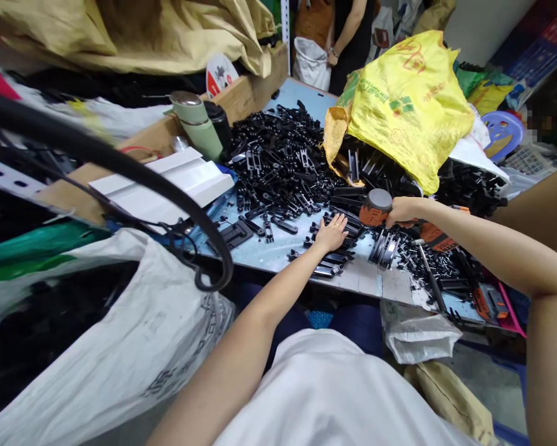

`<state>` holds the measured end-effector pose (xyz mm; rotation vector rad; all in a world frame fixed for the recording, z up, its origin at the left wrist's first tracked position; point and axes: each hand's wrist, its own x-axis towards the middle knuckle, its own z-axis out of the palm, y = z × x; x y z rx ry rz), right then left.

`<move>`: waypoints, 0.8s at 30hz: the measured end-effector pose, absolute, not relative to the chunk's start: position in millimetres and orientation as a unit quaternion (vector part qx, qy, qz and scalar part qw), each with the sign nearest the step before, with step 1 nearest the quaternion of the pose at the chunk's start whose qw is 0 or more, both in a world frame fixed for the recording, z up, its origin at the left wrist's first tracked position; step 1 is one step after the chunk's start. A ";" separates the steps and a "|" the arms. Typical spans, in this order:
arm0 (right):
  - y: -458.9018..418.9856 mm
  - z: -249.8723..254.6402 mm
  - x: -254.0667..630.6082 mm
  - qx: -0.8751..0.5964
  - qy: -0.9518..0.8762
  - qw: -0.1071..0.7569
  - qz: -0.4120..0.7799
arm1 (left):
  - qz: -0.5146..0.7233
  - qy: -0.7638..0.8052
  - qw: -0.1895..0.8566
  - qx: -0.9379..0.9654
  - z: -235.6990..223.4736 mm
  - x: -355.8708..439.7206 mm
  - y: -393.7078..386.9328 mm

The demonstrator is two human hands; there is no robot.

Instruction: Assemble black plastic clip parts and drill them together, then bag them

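Note:
My right hand (pixel 404 211) is wrapped round the handle of an orange and black cordless drill (pixel 372 215), held above the right part of the work table. My left hand (pixel 333 234) lies with its fingers stretched out over a row of long black clip-like parts (pixel 327 267), touching some of them. Its palm hides part of the row. Just below the drill, several dark shiny pieces (pixel 384 249) stand side by side. The drill's tip and what it touches cannot be made out.
A heap of black parts (pixel 278 155) covers the table's back. Around it are a yellow sack (pixel 412 99), a green flask (pixel 198 127) and a hammer (pixel 430 279) beside loose screws (pixel 412 257). A thick black curved bar (pixel 166 186) crosses the left. Another person (pixel 347 43) stands behind.

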<state>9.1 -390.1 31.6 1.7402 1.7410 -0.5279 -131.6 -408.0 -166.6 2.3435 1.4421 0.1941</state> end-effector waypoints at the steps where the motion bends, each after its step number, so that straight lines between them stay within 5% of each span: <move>1: -390.4 30.4 5.8 0.654 0.660 0.316 -0.192 | 0.070 0.513 0.190 0.834 -167.0 -131.5 -407.8; 24: -430.5 32.4 -30.5 0.557 0.739 0.372 -0.067 | 0.104 0.435 0.208 0.870 -157.3 -156.0 -448.0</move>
